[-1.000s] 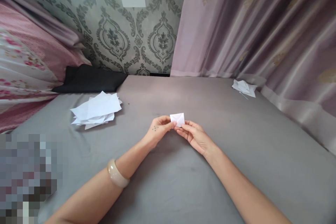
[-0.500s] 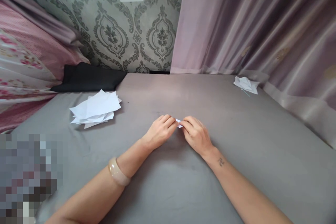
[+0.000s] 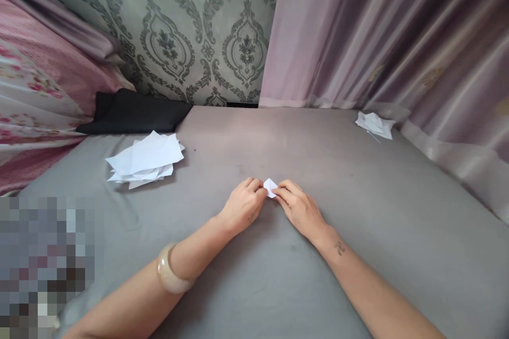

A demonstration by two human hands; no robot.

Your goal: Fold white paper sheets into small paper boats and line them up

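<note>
A small folded piece of white paper point(image 3: 270, 187) sits between my two hands, just above or on the grey cloth; which of these I cannot tell. My left hand point(image 3: 245, 202) pinches its left edge, the fingers curled closed. On the opposite edge, the thumb and fingers of my right hand point(image 3: 299, 205) are closed in a pinch. The paper shows a pointed top and a crease down its middle. My fingertips hide its two sides.
Loose white sheets point(image 3: 147, 156) lie in a stack at the left. Behind them is a folded black cloth point(image 3: 139, 111). Crumpled white papers point(image 3: 374, 125) rest at the far right by the curtain point(image 3: 342, 37). A grey sheet point(image 3: 262, 291) covers the surface.
More of the folded paper now shows between my hands, its pointed top facing up. My fingers have drawn slightly apart along its edges. The view has tilted down a little.
</note>
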